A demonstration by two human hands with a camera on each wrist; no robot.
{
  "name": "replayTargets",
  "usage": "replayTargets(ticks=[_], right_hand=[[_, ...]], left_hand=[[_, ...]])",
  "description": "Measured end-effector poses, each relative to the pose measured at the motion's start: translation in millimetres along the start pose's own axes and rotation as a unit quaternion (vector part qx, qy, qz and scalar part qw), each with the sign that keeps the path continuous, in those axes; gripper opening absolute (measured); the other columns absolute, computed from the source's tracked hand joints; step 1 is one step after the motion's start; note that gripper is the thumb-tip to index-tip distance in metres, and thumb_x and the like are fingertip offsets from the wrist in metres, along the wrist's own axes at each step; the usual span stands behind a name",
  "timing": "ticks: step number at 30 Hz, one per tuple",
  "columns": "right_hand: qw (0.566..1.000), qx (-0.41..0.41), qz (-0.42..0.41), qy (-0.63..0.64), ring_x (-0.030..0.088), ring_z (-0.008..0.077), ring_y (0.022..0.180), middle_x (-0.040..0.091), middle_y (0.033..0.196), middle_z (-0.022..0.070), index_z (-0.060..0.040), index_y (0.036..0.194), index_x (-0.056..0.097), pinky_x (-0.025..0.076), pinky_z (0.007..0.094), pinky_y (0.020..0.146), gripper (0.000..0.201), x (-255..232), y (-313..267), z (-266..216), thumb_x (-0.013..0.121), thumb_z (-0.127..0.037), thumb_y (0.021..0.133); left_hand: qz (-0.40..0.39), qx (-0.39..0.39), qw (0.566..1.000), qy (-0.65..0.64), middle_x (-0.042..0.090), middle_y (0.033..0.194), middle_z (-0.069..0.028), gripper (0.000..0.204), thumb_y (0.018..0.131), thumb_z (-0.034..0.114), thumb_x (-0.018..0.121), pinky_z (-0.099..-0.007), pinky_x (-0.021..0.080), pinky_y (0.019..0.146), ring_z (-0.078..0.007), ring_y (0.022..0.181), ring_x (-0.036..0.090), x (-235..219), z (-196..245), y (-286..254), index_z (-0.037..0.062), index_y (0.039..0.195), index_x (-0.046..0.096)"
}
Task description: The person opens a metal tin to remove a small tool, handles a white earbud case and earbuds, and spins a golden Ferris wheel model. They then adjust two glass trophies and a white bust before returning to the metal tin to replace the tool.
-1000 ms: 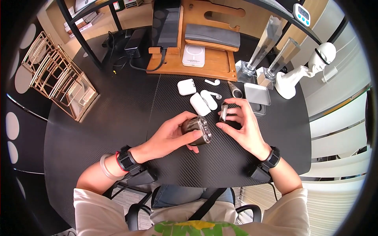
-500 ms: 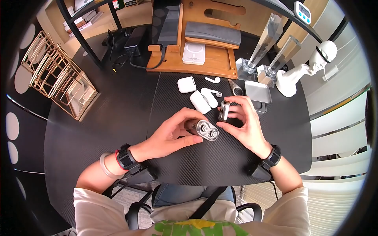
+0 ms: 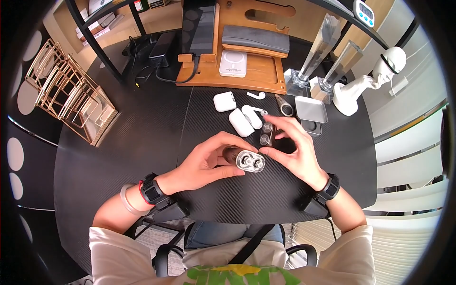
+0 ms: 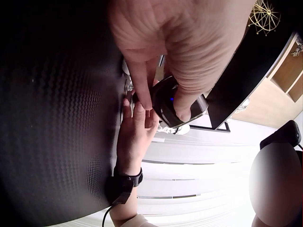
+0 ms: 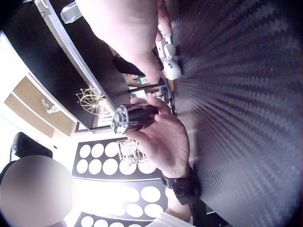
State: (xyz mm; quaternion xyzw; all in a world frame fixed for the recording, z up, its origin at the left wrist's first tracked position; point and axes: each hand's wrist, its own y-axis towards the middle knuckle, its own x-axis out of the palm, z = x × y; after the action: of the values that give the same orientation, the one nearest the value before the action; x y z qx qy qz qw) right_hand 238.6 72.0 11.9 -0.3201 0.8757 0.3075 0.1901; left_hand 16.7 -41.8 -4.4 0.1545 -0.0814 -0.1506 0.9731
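Note:
In the head view my left hand grips the dark body of an electric shaver, fingers behind it and thumb along its near side. Its clear top, with two round metal drive parts, faces up and right. A small blue light shows on the shaver body in the left wrist view, where the thumb lies on its surface. Between thumb and index finger, my right hand pinches the detached shaver head, its two round cutters showing. The head is just above and right of the body.
Beyond the hands lie a white earbud case, a second white case and loose earbuds. An open grey tin sits right of them. Behind are a wooden stand, crystal trophies and a white bust. A gold wire rack stands left.
My left hand has tipped the shaver body so its top faces up more, and shifted it slightly right. My right hand has turned the shaver head from edge-on to show its round cutters.

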Motion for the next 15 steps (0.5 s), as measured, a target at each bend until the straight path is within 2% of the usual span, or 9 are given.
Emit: replayTargets(ticks=[2,3,4,5,7,9,12,13,15], right_hand=[[0.999,-0.014,-0.016,-0.033,0.063,0.0161,0.098,0.064,0.113,0.0102,-0.0048,0.128,0.058,0.054,0.0287,0.081,0.054,-1,-1,2,0.081,-0.011,0.080],[0.995,0.055,-0.003,0.083,0.062,0.0153,0.097,0.064,0.114,0.0089,-0.0047,0.128,0.059,0.053,0.0282,0.081,0.052,1,-5,7,0.079,-0.011,0.081],[0.972,0.123,0.008,0.198,0.061,0.0145,0.097,0.064,0.115,0.0075,-0.0046,0.128,0.060,0.052,0.0276,0.081,0.049,3,-6,10,0.078,-0.012,0.083],[0.978,0.113,0.006,0.176,0.061,0.0136,0.098,0.064,0.115,0.0064,-0.0035,0.128,0.058,0.051,0.0271,0.082,0.048,3,-5,10,0.076,-0.009,0.084],[0.972,0.113,0.012,0.204,0.062,0.0138,0.100,0.064,0.115,0.0065,-0.0033,0.127,0.057,0.051,0.0276,0.082,0.049,6,-7,15,0.077,-0.010,0.083],[0.966,0.112,0.018,0.232,0.063,0.0140,0.101,0.065,0.114,0.0067,-0.0031,0.126,0.056,0.051,0.0281,0.083,0.049,6,-7,15,0.078,-0.011,0.082],[0.998,0.035,-0.044,0.028,0.062,0.0182,0.108,0.065,0.118,0.0089,-0.0025,0.122,0.057,0.050,0.0326,0.089,0.059,1,-3,2,0.086,-0.016,0.072],[0.999,-0.005,-0.042,-0.014,0.060,0.0224,0.110,0.065,0.118,0.0087,-0.0034,0.120,0.061,0.050,0.0355,0.093,0.058,1,-1,-1,0.087,-0.017,0.069],[0.996,-0.022,-0.075,-0.039,0.060,0.0231,0.110,0.065,0.120,0.0095,-0.0040,0.120,0.061,0.048,0.0362,0.096,0.059,0,-1,-3,0.087,-0.017,0.068]], left_hand=[[0.010,0.007,1.000,0.024,0.058,0.123,-0.0139,0.045,0.087,-0.001,0.068,-0.0363,0.054,0.094,-0.0265,0.113,0.063,0,4,-1,0.0046,0.127,0.047],[0.021,-0.060,0.998,-0.013,0.060,0.119,-0.0123,0.040,0.092,0.005,0.064,-0.0321,0.054,0.085,-0.0229,0.104,0.065,0,11,-1,0.0037,0.128,0.046],[0.032,-0.128,0.990,-0.050,0.061,0.114,-0.0108,0.037,0.097,0.012,0.061,-0.0280,0.054,0.076,-0.0194,0.096,0.067,0,15,-2,0.0027,0.129,0.045],[0.033,-0.127,0.990,-0.049,0.061,0.114,-0.0108,0.037,0.097,0.012,0.061,-0.0280,0.054,0.076,-0.0194,0.096,0.067,0,15,-2,0.0027,0.129,0.045],[0.055,-0.150,0.986,-0.047,0.062,0.108,-0.0051,0.034,0.101,0.024,0.056,-0.0217,0.048,0.063,-0.0129,0.080,0.067,-2,16,-1,0.0036,0.128,0.047],[0.077,-0.152,0.985,-0.037,0.062,0.108,-0.0049,0.035,0.102,0.026,0.055,-0.0214,0.047,0.062,-0.0125,0.078,0.067,-2,15,-1,0.0039,0.128,0.047],[0.106,-0.150,0.982,-0.040,0.062,0.107,-0.0046,0.036,0.101,0.028,0.054,-0.0210,0.046,0.061,-0.0119,0.077,0.066,-4,13,-1,0.0042,0.128,0.048],[0.113,-0.153,0.981,-0.047,0.062,0.107,-0.0044,0.036,0.101,0.028,0.055,-0.0211,0.046,0.061,-0.0115,0.076,0.066,-5,14,-1,0.0043,0.128,0.048],[0.121,-0.156,0.979,-0.054,0.062,0.106,-0.0042,0.036,0.101,0.028,0.055,-0.0211,0.045,0.060,-0.0111,0.076,0.065,-5,14,-1,0.0044,0.128,0.048]])
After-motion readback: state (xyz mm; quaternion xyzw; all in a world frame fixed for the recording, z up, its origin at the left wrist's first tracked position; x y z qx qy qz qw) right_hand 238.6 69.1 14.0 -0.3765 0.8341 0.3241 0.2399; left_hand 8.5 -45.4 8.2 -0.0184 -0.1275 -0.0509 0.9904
